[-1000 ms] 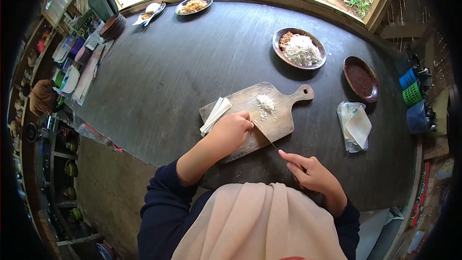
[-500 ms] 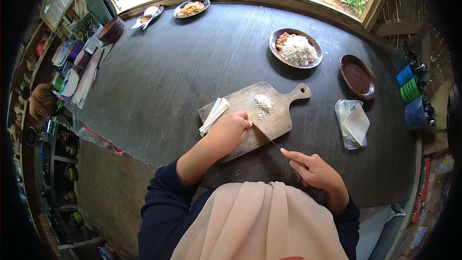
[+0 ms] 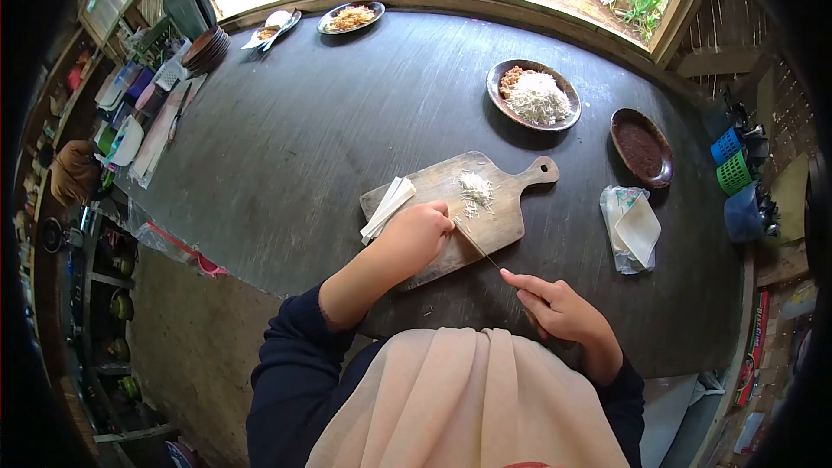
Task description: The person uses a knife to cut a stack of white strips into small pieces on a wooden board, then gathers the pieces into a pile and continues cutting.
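Observation:
A wooden cutting board (image 3: 498,218) with a handle lies at an angle on the dark table. On it my left hand (image 3: 414,234) is closed, fingertips pressed down by the knife blade; what it holds is mostly hidden, but looks like a white strip of dough wrapper. The knife (image 3: 477,244) reaches across the board's near edge, its handle wrapped in my right hand (image 3: 565,308). Just beyond my fingers is a small heap of thin white shreds (image 3: 476,193). Several wider white strips (image 3: 390,206) lie stacked at the board's left end.
Beyond the board stands a plate (image 3: 492,95) with white shreds and brown food. Right are a dark oval stone dish (image 3: 641,147) and white square sheets (image 3: 637,230) on plastic. Plates of food (image 3: 351,19) sit at the far edge; colored baskets (image 3: 732,172) hang right.
The view has shifted slightly. The knife and my right hand have moved a little toward the left; my left hand stays in place on the board.

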The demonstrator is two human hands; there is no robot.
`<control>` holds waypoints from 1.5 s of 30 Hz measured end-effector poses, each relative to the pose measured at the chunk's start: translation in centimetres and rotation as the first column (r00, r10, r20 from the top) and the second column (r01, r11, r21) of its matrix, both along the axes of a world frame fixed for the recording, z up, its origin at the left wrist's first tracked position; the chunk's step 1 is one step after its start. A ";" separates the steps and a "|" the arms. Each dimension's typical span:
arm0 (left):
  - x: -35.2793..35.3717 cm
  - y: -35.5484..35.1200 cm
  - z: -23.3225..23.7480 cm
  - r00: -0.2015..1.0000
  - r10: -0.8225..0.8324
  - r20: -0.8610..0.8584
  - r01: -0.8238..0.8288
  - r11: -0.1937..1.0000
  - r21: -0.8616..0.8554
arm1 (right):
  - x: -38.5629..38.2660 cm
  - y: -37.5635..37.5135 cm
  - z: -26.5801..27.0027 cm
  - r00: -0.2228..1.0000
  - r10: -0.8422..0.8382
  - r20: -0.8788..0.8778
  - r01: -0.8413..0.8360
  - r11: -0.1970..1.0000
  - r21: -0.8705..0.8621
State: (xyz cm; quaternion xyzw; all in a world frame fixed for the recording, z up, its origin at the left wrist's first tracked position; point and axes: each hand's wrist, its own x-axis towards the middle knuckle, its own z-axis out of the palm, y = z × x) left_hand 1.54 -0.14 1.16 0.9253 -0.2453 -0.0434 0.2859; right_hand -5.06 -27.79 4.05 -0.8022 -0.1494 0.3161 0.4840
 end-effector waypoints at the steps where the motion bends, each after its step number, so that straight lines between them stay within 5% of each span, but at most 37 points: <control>1: 0.0 0.0 0.0 1.000 0.001 0.001 -0.001 1.000 -0.003 | 0.0 0.2 -0.2 0.999 -0.020 -0.038 0.021 1.000 0.015; 8: 0.0 0.1 -0.4 1.000 -0.012 0.024 0.012 1.000 -0.004 | -0.2 0.3 -1.1 0.980 0.006 0.197 -0.011 1.000 0.025; 13: 0.1 0.0 -0.2 1.000 -0.004 0.019 0.004 1.000 -0.009 | 0.0 -0.9 1.3 0.999 0.030 -0.042 -0.034 0.995 -0.096; 22: 0.0 0.0 -0.2 1.000 0.000 0.005 0.000 0.999 0.033 | -0.2 0.1 0.1 0.997 -0.082 -0.013 0.082 0.997 0.007; 45: 0.0 0.1 -0.4 0.999 -0.025 0.032 0.025 1.000 -0.004 | 0.4 -0.3 0.2 1.000 0.026 -0.002 -0.026 1.000 0.001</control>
